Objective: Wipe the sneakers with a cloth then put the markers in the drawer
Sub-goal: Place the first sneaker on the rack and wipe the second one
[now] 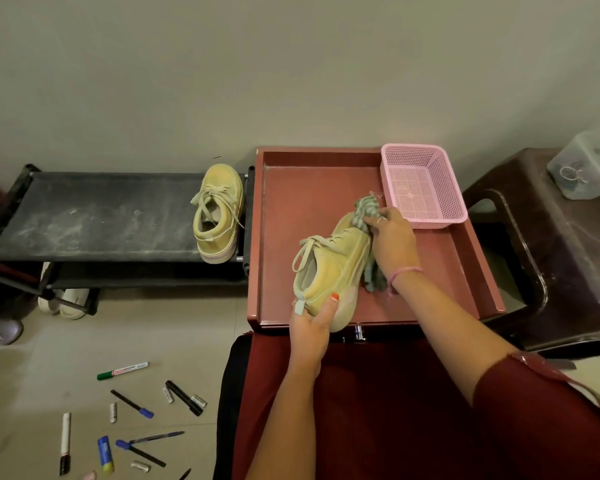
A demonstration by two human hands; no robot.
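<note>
head cam looking down at a reddish-brown tray-top cabinet [326, 188] with raised edges, so i'll place everything off that. on its top surface, near the front edge, sits a yellowish suede lace-up sneaker [329, 268], tipped a bit onto its side with the toe pointing toward the back. left hand [309, 329] is grasping the heel end, thumb with an orange nail pressed on the side of the shoe and the fingers wrapped round the back, so a proper closed hold. right hand [392, 240] has its fingers curled into a grey-green striped cloth [366, 211], bunched up and pressed against the toe area; more of the cloth hangs out under the wrist along the sole. there's a ring on one finger and a pink thread band on the wrist.

a pink plastic mesh basket [426, 192] stands in the cabinet's back right corner, just beside the cloth hand. the drawer handle [359, 332] peeks out at the cabinet's front, drawer itself mostly hidden by the person's dark red clothing.

left of the cabinet, touching its side, is a black fabric shoe rack [101, 216] with the second yellowish sneaker [217, 213] sitting on its near end. on the tiled floor left of and in front of the cabinet lie the scattered markers [132, 410]: green, blue, black ones, plus a few loose caps. a dark brown plastic stool [551, 244] stands right of the cabinet.
</note>
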